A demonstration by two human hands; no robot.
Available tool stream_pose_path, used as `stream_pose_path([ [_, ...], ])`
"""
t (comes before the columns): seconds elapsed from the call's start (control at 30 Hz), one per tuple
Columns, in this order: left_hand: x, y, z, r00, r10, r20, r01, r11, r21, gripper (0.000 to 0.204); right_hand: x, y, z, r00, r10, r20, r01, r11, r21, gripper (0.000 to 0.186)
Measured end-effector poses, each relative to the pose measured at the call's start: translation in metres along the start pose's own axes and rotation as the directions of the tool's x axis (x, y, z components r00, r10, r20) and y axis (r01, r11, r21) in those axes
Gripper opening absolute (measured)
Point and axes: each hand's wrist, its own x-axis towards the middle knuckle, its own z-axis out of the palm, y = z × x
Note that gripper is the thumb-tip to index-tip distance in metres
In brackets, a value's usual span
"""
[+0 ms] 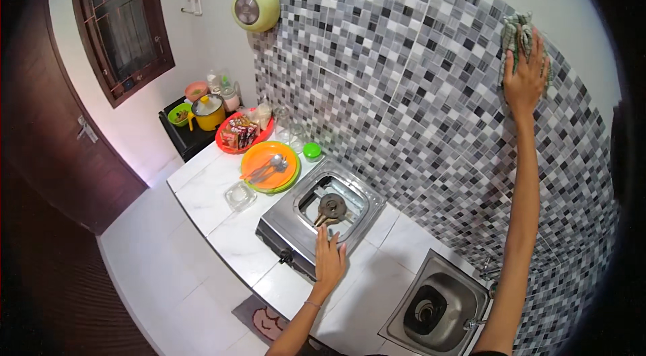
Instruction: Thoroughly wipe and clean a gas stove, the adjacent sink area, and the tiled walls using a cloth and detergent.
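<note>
High on the right, my right hand (525,83) presses a green and white checked cloth (511,31) against the mosaic-tiled wall (431,80), near the tiles' upper edge. Its arm is stretched far up, and the cloth lies bunched under the fingers. My left hand (329,263) rests on the near right side of a silver single-burner stove (288,220), fingers extended and holding nothing. Just beyond those fingertips sits the round dark burner (332,208) in its recessed tray. A black knob (286,256) is on the stove's front.
A steel sink (393,319) with a dark round item inside and a tap (473,324) lies at lower right. Left of the stove are orange and green plates (259,161) with cutlery, a red basket (227,147) of sachets and glass jars. A green pan (269,9) hangs on the wall.
</note>
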Motion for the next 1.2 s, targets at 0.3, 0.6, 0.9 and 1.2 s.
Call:
stream_pose_path([
  [0.3, 0.0, -0.001, 0.002, 0.992, -0.09, 0.091, 0.081, 0.993, 0.09, 0.042, -0.003, 0.006, 0.006, 0.999, 0.052, 0.001, -0.052, 0.998, 0.026, 0.045],
  [0.6, 0.002, -0.003, 0.003, 0.999, -0.007, 0.043, 0.002, 0.994, 0.109, 0.044, -0.003, 0.007, 0.01, 0.998, 0.043, -0.046, -0.04, 0.997, 0.066, 0.05],
  [0.9, 0.003, -0.005, 0.005, 0.984, -0.095, 0.149, 0.068, 0.982, 0.175, 0.048, 0.001, 0.006, 0.005, 0.999, 0.022, -0.045, -0.021, 1.0, 0.02, 0.051],
  [1.2, -0.001, -0.014, 0.014, 0.976, -0.011, 0.217, -0.02, 0.99, 0.139, 0.046, 0.008, -0.046, 0.02, 0.98, 0.156, -0.125, -0.161, 0.987, -0.026, 0.056],
])
